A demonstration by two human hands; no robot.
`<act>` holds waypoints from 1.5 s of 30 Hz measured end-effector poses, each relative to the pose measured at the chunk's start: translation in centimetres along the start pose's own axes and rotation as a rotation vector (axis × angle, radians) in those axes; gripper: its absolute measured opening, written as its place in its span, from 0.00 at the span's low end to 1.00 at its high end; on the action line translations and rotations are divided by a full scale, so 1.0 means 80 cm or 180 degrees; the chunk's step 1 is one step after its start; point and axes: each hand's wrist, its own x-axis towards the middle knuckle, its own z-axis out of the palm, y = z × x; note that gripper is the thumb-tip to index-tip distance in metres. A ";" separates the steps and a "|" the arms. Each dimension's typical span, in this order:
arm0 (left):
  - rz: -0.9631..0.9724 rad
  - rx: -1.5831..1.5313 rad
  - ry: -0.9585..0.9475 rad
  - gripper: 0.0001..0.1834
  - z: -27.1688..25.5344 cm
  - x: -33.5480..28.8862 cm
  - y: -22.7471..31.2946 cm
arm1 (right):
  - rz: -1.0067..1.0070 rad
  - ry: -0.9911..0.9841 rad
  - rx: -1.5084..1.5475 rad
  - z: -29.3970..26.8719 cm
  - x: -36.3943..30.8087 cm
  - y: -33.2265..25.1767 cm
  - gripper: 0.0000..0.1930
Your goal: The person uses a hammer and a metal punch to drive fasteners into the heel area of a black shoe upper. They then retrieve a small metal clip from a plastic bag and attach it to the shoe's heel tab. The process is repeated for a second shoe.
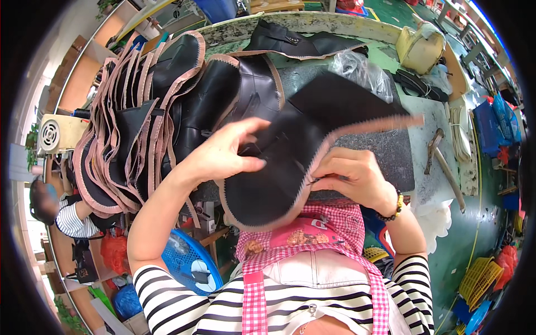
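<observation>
A black leather boot upper (273, 178) with a pinkish saw-toothed edge spans the space in front of my chest, its far part smeared by motion. My right hand (352, 173) pinches its right-hand edge between thumb and fingers. Over its left side is my left hand (231, 148), thumb and fingers spread; whether the fingertips touch the leather I cannot tell. Left of that hand, a thick pile of similar black uppers (128, 128) stands with the pink edges layered together. Another black upper (296, 42) with a buckle lies along the back of the bench.
On the right of the bench, a hammer (444, 167) lies near a coil of pale strips (460, 134). Behind are clear plastic bags (363, 72) and a yellowish container (419, 50). A blue basket (190, 262) sits low left. Another person (72, 215) is at far left.
</observation>
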 end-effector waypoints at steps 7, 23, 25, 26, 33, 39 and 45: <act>-0.0079 -0.0731 -0.0582 0.13 0.040 -0.001 -0.012 | 0.0051 0.0034 0.0010 0.017 -0.010 -0.006 0.08; 0.0081 -0.0505 -0.0515 0.09 0.062 -0.014 -0.013 | 0.0253 0.0082 0.0098 0.021 -0.019 -0.031 0.08; 0.0002 -0.0598 -0.0708 0.08 0.059 -0.014 -0.010 | 0.0246 0.0062 -0.0018 0.026 -0.020 -0.033 0.08; -0.0051 -0.0654 -0.0877 0.12 0.056 -0.014 -0.008 | 0.0243 0.0082 -0.0079 0.028 -0.021 -0.033 0.08; -0.0126 -0.1102 -0.0889 0.19 0.059 -0.017 -0.011 | 0.0329 0.0061 -0.0106 0.034 -0.026 -0.031 0.08; -0.0226 -0.1020 -0.0949 0.18 0.058 -0.013 -0.009 | 0.0350 -0.0004 0.0031 0.034 -0.028 -0.028 0.08; -0.0312 -0.1476 -0.0916 0.15 0.066 -0.014 -0.010 | 0.1022 0.0122 0.0336 0.031 -0.032 -0.027 0.09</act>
